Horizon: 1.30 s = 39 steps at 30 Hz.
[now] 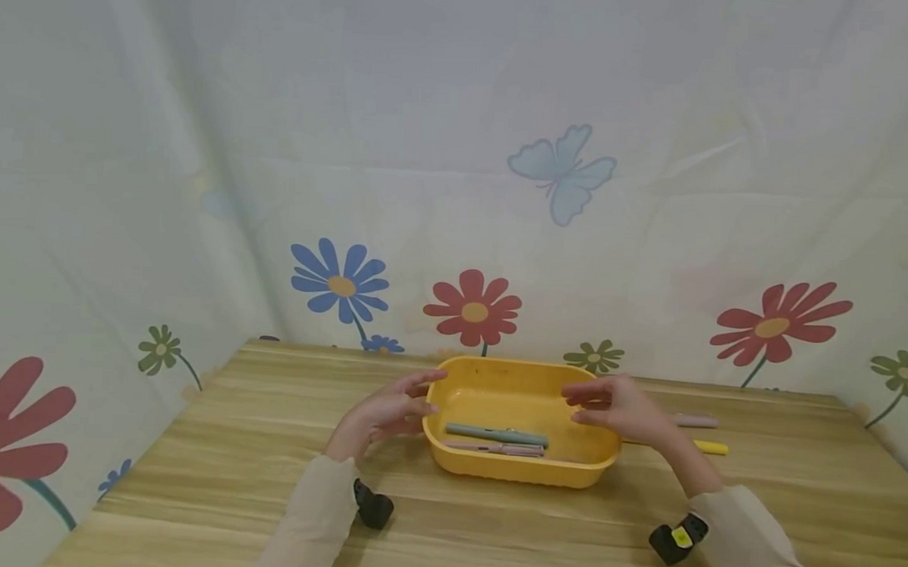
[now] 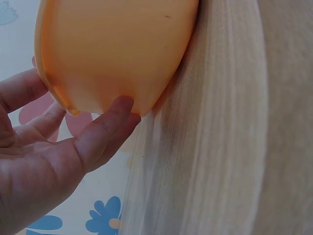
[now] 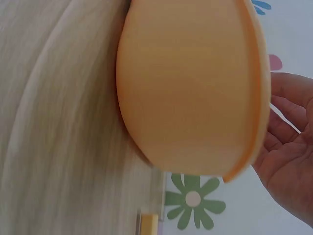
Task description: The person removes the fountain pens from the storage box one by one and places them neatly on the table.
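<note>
A yellow plastic basket (image 1: 522,469) sits on the table in the head view, one hand at each end. Inside it, near the front wall, lie a grey-green pen (image 1: 494,435) and a pink pen (image 1: 486,446). My left hand (image 1: 391,411) touches the left end; in the left wrist view, its fingers (image 2: 105,132) lie fairly straight against the outer wall near the rim. Over the right end hovers my right hand (image 1: 621,410), fingers loosely bent, holding nothing visible. The right wrist view shows that hand beyond the rim, its fingertips hidden by the basket.
To the right of the basket, a yellow pen (image 1: 711,448) and a pale pink pen (image 1: 697,420) lie on the wooden table (image 1: 216,442), partly hidden by the right forearm. A flower-printed cloth (image 1: 397,198) hangs behind the table. Each wrist wears a black camera.
</note>
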### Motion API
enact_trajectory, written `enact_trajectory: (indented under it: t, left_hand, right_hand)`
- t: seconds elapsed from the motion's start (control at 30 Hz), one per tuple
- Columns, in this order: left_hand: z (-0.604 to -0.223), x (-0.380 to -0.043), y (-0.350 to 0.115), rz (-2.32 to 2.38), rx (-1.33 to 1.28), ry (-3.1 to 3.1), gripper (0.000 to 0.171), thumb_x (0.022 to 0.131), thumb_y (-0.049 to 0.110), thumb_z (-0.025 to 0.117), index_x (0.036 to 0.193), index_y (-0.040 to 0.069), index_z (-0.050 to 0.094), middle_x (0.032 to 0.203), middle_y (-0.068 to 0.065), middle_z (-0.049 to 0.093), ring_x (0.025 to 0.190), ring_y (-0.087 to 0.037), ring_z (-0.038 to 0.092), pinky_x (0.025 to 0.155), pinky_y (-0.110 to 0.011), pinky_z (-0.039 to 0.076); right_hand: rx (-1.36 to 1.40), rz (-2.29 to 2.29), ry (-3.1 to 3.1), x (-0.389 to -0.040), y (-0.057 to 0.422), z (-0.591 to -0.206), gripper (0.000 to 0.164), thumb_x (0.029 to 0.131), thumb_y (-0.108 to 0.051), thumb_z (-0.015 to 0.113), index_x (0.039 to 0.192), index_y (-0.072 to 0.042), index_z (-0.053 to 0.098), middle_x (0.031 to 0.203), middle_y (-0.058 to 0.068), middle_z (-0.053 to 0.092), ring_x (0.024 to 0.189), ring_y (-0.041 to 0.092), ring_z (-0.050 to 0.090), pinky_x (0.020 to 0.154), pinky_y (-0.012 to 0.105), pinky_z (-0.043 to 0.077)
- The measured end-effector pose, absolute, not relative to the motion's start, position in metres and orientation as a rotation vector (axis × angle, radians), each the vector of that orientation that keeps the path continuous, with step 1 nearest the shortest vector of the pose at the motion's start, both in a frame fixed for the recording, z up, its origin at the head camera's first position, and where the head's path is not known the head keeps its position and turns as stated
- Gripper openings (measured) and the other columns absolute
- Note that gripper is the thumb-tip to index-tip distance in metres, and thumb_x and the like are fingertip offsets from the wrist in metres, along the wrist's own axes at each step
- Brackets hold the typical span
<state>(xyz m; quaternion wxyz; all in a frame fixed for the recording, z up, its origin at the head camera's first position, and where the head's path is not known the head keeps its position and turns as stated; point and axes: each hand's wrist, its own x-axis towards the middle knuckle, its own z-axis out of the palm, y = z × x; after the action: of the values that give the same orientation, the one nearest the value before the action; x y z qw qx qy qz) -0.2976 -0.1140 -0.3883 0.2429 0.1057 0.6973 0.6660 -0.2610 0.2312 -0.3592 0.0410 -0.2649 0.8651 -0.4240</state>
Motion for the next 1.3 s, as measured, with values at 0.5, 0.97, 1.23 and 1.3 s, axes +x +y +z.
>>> enact_trajectory:
  t: [0.5, 0.97, 1.23, 1.3]
  left_hand:
    - [-0.388, -0.298, -0.111, 1.823, 0.286, 1.903, 0.059, 0.084, -0.002, 0.055, 0.139, 0.009, 0.036, 0.144, -0.022, 0.027, 0.121, -0.038, 0.041, 0.093, -0.049, 0.043]
    - [-0.388, -0.297, -0.112, 1.816, 0.291, 1.914, 0.06, 0.084, -0.002, 0.055, 0.139, 0.009, 0.035, 0.144, -0.022, 0.027, 0.121, -0.038, 0.041, 0.094, -0.05, 0.042]
    - [-0.389, -0.298, -0.114, 1.823, 0.29, 1.912, 0.059, 0.084, -0.002, 0.055, 0.139, 0.009, 0.036, 0.144, -0.022, 0.027, 0.12, -0.037, 0.042, 0.093, -0.048, 0.043]
    - [-0.389, -0.298, -0.114, 1.821, 0.298, 1.912, 0.059, 0.084, -0.002, 0.055, 0.139, 0.009, 0.035, 0.144, -0.022, 0.026, 0.12, -0.038, 0.042, 0.093, -0.048, 0.043]
  right_hand:
    - [-0.952, -1.305, 2.608, -0.27, 0.186, -0.381, 0.032, 0.08, -0.002, 0.066, 0.109, 0.01, 0.061, 0.107, 0.023, 0.063, 0.095, 0.031, 0.062, 0.08, 0.033, 0.052]
    - [-0.964, -1.198, 2.61, -0.275, 0.165, -0.39, 0.027, 0.082, 0.0, 0.061, 0.108, 0.009, 0.062, 0.102, 0.019, 0.065, 0.092, 0.03, 0.061, 0.077, 0.031, 0.054]
    - [-0.98, -1.053, 2.679, -0.278, 0.159, -0.39, 0.024, 0.08, 0.001, 0.064, 0.103, 0.007, 0.065, 0.094, 0.015, 0.068, 0.079, 0.018, 0.062, 0.071, 0.026, 0.054]
    - [-0.987, -1.031, 2.687, -0.278, 0.158, -0.391, 0.024, 0.079, 0.0, 0.065, 0.102, 0.008, 0.066, 0.092, 0.014, 0.068, 0.078, 0.016, 0.062, 0.071, 0.026, 0.054]
